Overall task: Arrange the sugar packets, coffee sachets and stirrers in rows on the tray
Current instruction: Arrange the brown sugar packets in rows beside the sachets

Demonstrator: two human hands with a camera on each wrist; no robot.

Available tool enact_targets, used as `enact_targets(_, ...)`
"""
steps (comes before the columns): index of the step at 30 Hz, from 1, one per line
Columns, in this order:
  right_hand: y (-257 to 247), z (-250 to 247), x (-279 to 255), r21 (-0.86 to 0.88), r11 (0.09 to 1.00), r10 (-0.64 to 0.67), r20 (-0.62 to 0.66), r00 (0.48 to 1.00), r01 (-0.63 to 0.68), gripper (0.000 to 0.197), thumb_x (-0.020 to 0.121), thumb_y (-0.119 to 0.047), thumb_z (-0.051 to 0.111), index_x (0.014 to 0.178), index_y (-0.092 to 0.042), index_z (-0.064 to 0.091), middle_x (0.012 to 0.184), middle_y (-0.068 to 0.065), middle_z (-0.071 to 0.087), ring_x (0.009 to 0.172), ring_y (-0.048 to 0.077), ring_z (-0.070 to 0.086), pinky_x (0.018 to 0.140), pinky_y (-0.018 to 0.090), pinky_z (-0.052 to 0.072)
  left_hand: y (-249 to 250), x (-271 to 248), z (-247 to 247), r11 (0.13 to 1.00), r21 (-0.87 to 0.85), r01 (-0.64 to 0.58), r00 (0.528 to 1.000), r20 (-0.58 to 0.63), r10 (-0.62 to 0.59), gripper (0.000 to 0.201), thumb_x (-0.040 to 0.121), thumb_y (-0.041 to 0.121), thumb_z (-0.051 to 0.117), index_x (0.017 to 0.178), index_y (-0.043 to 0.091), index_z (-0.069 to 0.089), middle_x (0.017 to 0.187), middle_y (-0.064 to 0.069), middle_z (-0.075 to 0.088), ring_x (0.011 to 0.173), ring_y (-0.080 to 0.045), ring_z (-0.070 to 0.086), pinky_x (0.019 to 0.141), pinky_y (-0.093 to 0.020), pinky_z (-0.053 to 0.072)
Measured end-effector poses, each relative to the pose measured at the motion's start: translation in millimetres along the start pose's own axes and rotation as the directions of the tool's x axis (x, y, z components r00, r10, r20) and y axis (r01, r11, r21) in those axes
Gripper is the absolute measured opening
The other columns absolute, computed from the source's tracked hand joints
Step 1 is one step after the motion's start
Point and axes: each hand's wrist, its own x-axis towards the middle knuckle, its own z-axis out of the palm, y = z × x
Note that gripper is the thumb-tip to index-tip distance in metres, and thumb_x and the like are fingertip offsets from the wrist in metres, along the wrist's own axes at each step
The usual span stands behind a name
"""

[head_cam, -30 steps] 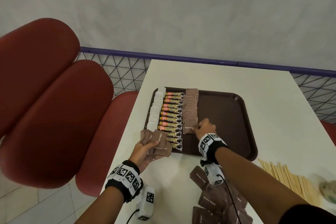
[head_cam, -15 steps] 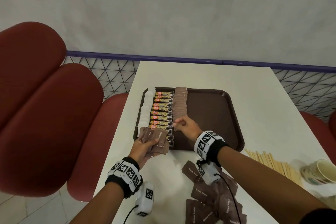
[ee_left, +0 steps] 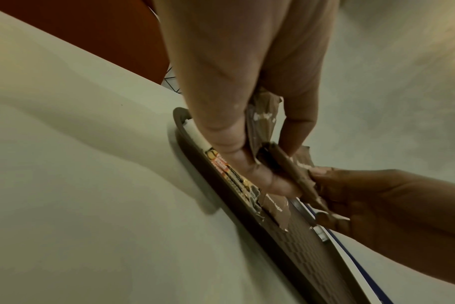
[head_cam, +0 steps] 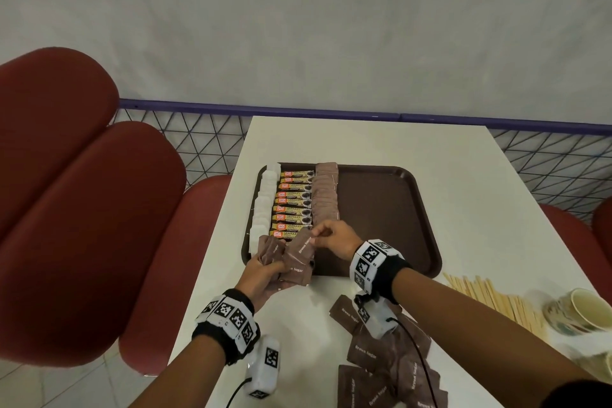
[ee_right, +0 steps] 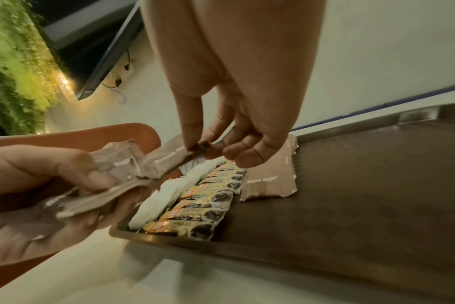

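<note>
A dark brown tray (head_cam: 390,209) lies on the white table (head_cam: 364,139). On its left side run a row of white sugar packets (head_cam: 263,205), a row of coffee sachets (head_cam: 293,205) and a row of brown sugar packets (head_cam: 326,192). My left hand (head_cam: 265,275) grips a bunch of brown sugar packets (head_cam: 291,267) over the tray's near left corner. My right hand (head_cam: 331,237) pinches the top corner of one packet (ee_right: 169,158) in that bunch. Wooden stirrers (head_cam: 490,298) lie on the table to the right.
More brown sugar packets (head_cam: 381,358) are scattered on the table under my right forearm. A paper cup (head_cam: 579,311) lies on its side at the right edge. Red padded seats (head_cam: 82,209) stand to the left, a blue mesh rail (head_cam: 185,129) behind.
My right hand left the brown sugar row on the tray and moved left and toward me to the bunch in my left hand, where it now pinches a packet.
</note>
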Motion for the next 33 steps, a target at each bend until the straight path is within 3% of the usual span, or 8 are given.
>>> enact_targets(2, 4, -9, 4, 0.016, 1.0, 0.016, -0.088, 0.996, -0.015, 0.025, 0.079, -0.005, 0.067, 0.068, -0.024, 0.054, 0.079, -0.004, 0.056, 0.081, 0.014, 0.054, 0.082, 0.027, 0.046, 0, 2, -3, 1.0, -0.001, -0.001, 1.0, -0.025, 0.001, 0.041, 0.083, -0.016, 0.049, 0.119, 0.004, 0.047, 0.095, -0.017, 0.065, 0.08, -0.028, 0.067, 0.059, -0.033, 0.056)
enact_targets(4, 9, -17, 8, 0.043, 0.998, 0.055, -0.219, 0.974, -0.047, 0.027, 0.081, -0.005, 0.064, 0.069, -0.025, 0.051, 0.081, -0.001, 0.057, 0.08, 0.017, 0.054, 0.076, 0.031, 0.048, -1, 5, -5, 1.0, 0.011, -0.004, 0.998, -0.057, 0.005, 0.041, 0.083, -0.015, 0.051, 0.121, 0.0, 0.047, 0.095, -0.017, 0.065, 0.079, -0.028, 0.068, 0.06, -0.033, 0.057)
enact_targets(8, 19, -30, 11, 0.162, 0.982, 0.157, -0.429, 0.889, -0.095, 0.018, 0.086, -0.002, 0.056, 0.086, -0.016, 0.045, 0.08, 0.004, 0.054, 0.059, 0.014, 0.052, 0.044, 0.016, 0.045, -3, 9, -10, 1.0, -0.02, -0.019, 0.993, -0.12, 0.016, 0.044, 0.083, -0.015, 0.051, 0.124, 0.0, 0.049, 0.1, -0.018, 0.065, 0.085, -0.029, 0.067, 0.061, -0.032, 0.058)
enact_targets(12, 25, -34, 13, 0.137, 0.975, 0.214, -0.382, 0.899, -0.174, 0.015, 0.085, -0.004, 0.061, 0.09, -0.011, 0.049, 0.074, 0.003, 0.055, 0.053, 0.012, 0.052, 0.038, 0.013, 0.045, -4, 12, -14, 0.997, -0.052, -0.053, 0.989, -0.139, 0.045, 0.046, 0.082, -0.015, 0.054, 0.12, 0.008, 0.05, 0.106, -0.02, 0.065, 0.089, -0.033, 0.067, 0.069, -0.037, 0.059)
enact_targets(16, 29, -31, 16, 0.002, 0.971, 0.227, -0.311, 0.923, -0.238, 0.019, 0.076, -0.01, 0.072, 0.071, -0.019, 0.057, 0.076, 0.006, 0.061, 0.066, 0.019, 0.056, 0.057, 0.025, 0.047, -1, 10, -15, 0.992, -0.072, -0.106, 0.986, -0.137, 0.096, 0.04, 0.082, -0.015, 0.056, 0.104, 0.016, 0.048, 0.104, -0.017, 0.064, 0.088, -0.033, 0.067, 0.066, -0.036, 0.06)
enact_targets(20, 28, -25, 20, -0.123, 0.952, 0.239, -0.268, 0.933, -0.279, 0.016, 0.077, -0.01, 0.071, 0.093, -0.007, 0.067, 0.087, 0.006, 0.063, 0.082, 0.017, 0.057, 0.072, 0.023, 0.042, 0, 9, -18, 0.989, -0.095, -0.113, 0.983, -0.156, 0.097, 0.035, 0.083, -0.013, 0.056, 0.096, 0.019, 0.051, 0.106, -0.017, 0.065, 0.092, -0.035, 0.067, 0.071, -0.039, 0.058)
enact_targets(28, 26, -15, 28, -0.28, 0.884, 0.289, -0.3, 0.909, -0.374, 0.02, 0.081, -0.01, 0.065, 0.101, -0.006, 0.063, 0.109, 0.014, 0.065, 0.099, 0.029, 0.061, 0.075, 0.024, 0.043, 0, 9, -26, 0.989, -0.098, -0.114, 0.978, -0.185, 0.094, 0.031, 0.084, -0.01, 0.058, 0.099, 0.017, 0.049, 0.103, -0.013, 0.067, 0.087, -0.026, 0.071, 0.068, -0.038, 0.059)
enact_targets(33, 25, -9, 29, -0.333, 0.867, 0.263, -0.323, 0.909, -0.37, 0.031, 0.082, -0.013, 0.065, 0.112, -0.006, 0.059, 0.117, 0.017, 0.06, 0.106, 0.032, 0.058, 0.087, 0.031, 0.047, -1, 10, -28, 0.99, -0.101, -0.1, 0.976, -0.202, 0.078, 0.031, 0.084, -0.008, 0.058, 0.102, 0.015, 0.049, 0.101, -0.012, 0.068, 0.083, -0.024, 0.071, 0.065, -0.036, 0.06)
